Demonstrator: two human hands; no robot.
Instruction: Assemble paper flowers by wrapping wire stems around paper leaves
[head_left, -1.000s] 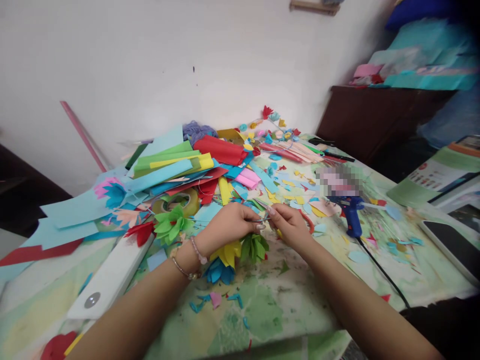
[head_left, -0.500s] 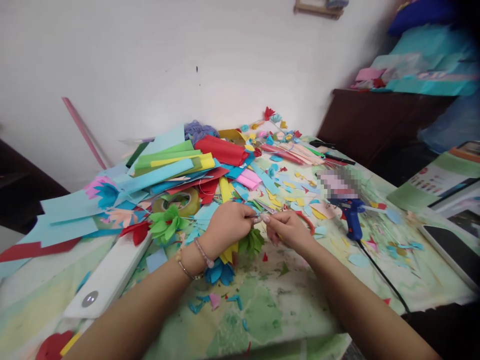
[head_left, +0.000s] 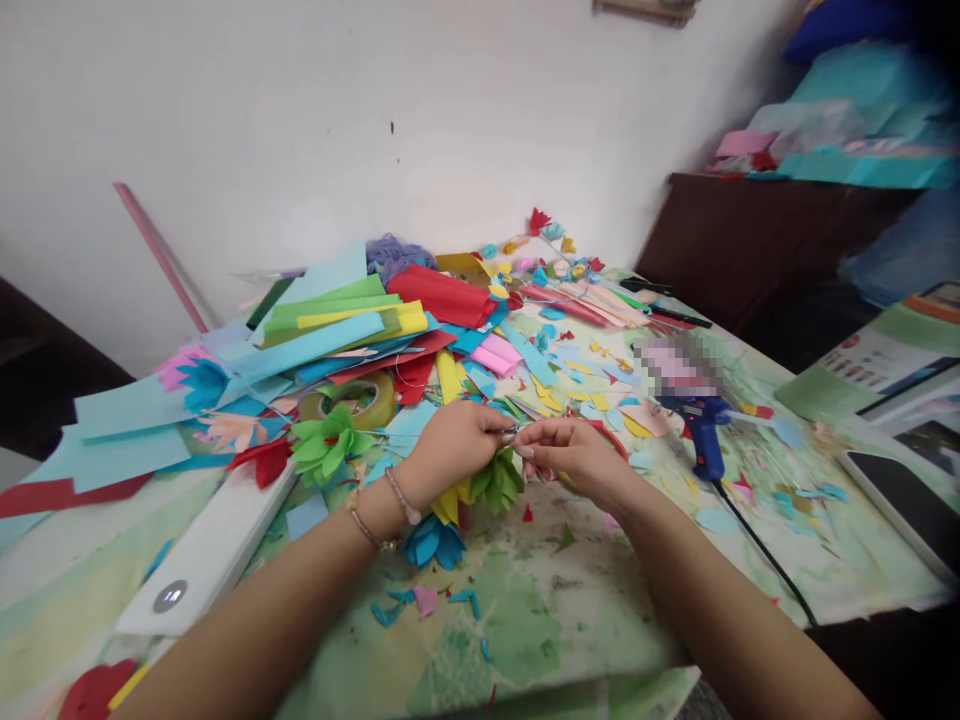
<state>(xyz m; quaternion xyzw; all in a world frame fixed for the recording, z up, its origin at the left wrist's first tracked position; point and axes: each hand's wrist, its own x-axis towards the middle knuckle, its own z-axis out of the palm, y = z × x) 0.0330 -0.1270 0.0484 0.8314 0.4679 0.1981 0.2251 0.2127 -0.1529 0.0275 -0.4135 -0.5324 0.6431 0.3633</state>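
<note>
My left hand (head_left: 459, 442) is closed, thumb and finger pinching thin wire stems near the middle of the table. One stem runs left to a green paper flower (head_left: 330, 446). Just below the hand hang another green paper flower (head_left: 498, 484) and a blue paper flower (head_left: 435, 542). My right hand (head_left: 576, 452) meets the left fingertips, its thumb and fingers pinched at the stem ends. The exact spot between the fingertips is too small to make out. Behind the right hand lie orange-handled scissors (head_left: 609, 438), partly hidden.
Stacked coloured paper (head_left: 330, 320) and a tape roll (head_left: 367, 402) lie left. A white device (head_left: 217, 545) is by my left forearm. A blue glue gun (head_left: 705, 440) with a cord stands right, near a phone (head_left: 904, 500). Paper scraps (head_left: 426, 600) litter the table.
My right fingers have shifted slightly left and curled differently at the stem ends, while the left hand keeps its pinch. A display on the white device now shows lit digits.
</note>
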